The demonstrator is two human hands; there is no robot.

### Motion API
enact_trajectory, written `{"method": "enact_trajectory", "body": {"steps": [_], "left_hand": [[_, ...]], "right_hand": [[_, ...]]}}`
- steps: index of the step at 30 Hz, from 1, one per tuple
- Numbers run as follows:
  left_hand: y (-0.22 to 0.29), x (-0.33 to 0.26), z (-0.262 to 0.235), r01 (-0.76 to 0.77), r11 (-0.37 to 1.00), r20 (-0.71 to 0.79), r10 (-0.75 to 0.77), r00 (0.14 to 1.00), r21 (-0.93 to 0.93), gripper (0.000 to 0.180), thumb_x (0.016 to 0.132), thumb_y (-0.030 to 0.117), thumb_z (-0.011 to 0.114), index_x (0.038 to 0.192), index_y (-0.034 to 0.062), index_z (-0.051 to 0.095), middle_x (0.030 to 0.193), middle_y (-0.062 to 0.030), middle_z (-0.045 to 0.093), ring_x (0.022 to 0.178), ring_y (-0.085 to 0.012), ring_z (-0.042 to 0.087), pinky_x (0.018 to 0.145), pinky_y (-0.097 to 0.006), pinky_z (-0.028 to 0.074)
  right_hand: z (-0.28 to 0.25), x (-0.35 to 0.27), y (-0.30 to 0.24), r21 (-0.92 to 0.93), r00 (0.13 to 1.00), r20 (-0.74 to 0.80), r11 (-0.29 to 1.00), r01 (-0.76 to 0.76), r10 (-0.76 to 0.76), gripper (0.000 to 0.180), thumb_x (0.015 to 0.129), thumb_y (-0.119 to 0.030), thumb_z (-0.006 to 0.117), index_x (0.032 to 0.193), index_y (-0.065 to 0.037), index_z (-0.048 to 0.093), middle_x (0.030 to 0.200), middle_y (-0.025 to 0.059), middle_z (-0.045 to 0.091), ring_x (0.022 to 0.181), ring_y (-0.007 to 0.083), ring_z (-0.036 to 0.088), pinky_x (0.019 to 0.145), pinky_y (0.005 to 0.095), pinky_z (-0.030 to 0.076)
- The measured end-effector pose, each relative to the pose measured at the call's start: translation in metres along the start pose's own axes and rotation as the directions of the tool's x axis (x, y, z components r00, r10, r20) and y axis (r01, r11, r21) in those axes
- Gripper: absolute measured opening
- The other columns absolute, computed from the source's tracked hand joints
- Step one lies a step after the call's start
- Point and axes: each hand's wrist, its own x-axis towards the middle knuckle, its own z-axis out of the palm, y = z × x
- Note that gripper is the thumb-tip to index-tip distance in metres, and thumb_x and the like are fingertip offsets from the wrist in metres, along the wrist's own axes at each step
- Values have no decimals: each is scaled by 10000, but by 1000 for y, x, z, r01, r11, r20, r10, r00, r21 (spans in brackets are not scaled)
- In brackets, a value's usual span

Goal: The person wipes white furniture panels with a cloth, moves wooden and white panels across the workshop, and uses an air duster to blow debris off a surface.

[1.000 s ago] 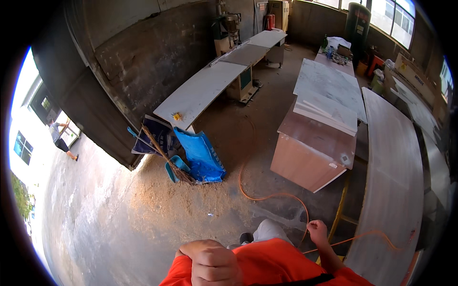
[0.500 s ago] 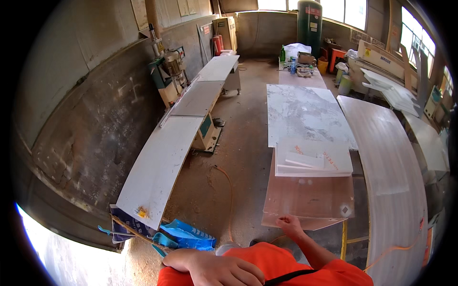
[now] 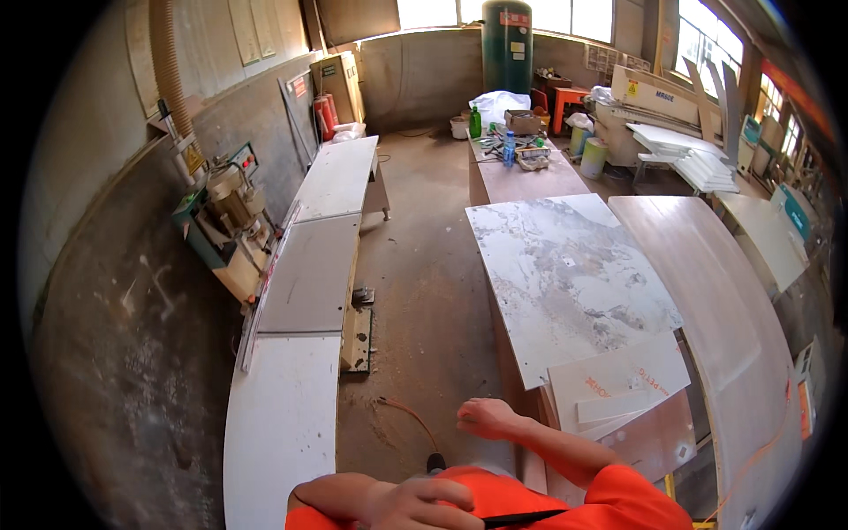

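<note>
My left hand (image 3: pixel 422 505) is held low in front of my orange top (image 3: pixel 495 481), back up and fingers loosely extended. Beside its fingertips runs a black strap (image 3: pixel 527 519); no grip on it shows. My right hand (image 3: pixel 486 417) is raised over the floor gap, fingers curled in, with nothing visible in them. To its right is a stack of white boards (image 3: pixel 658 367), with a narrow white strip (image 3: pixel 612 406) on top. The boards lie over the front of a large marbled grey-white panel (image 3: pixel 574 265). Below them shows a brownish board (image 3: pixel 658 433).
A long white bench (image 3: pixel 283 424) runs along the left, beside a drilling machine (image 3: pixel 231 216). At right lies a long pale panel (image 3: pixel 707 300). Ahead are a cluttered table (image 3: pixel 539 177) and a green tank (image 3: pixel 507 49). An orange hose (image 3: pixel 411 412) lies on the floor.
I have moved forward along the aisle; the benches and panels appear nearer. My right hand has left the brownish board's edge and risen over the floor. My left hand stays against my front.
</note>
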Motion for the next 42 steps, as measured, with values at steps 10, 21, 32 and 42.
{"method": "enact_trajectory", "body": {"steps": [10,21,32,42], "left_hand": [[-202,-54,-239,-42,994,196,61,979,-99,171,999,140,536,1048,42,667,1087,-134,717,981,-295,690,918,-466,508],[-448,-174,-493,746,662,-377,-712,592,-78,185,823,8,721,1004,-1,682,962,-133,717,819,-245,689,795,-346,543],[-737,-344,-665,793,-2,-356,-893,-276,-610,77,926,23,640,992,-14,654,894,-94,711,800,-155,675,782,-294,551],[-1075,-232,-761,989,77,104,-990,90,-129,102,940,68,674,1021,6,662,938,-31,703,854,-93,653,768,-248,517]], "right_hand": [[-77,171,114,134,885,22,876,-463,465,403,899,-414,643,1124,-84,702,1102,144,720,1060,335,668,903,428,525],[-249,502,184,223,915,-123,909,-353,385,369,910,-369,637,1119,-68,684,1086,139,710,1034,323,668,881,416,523],[-377,700,390,378,674,-305,735,-563,673,358,891,-341,688,1106,-54,686,1002,121,738,954,276,704,836,384,546],[-504,715,682,708,-267,-704,624,-329,658,476,812,-179,757,1238,-16,621,959,81,666,841,166,635,767,305,531]]}}
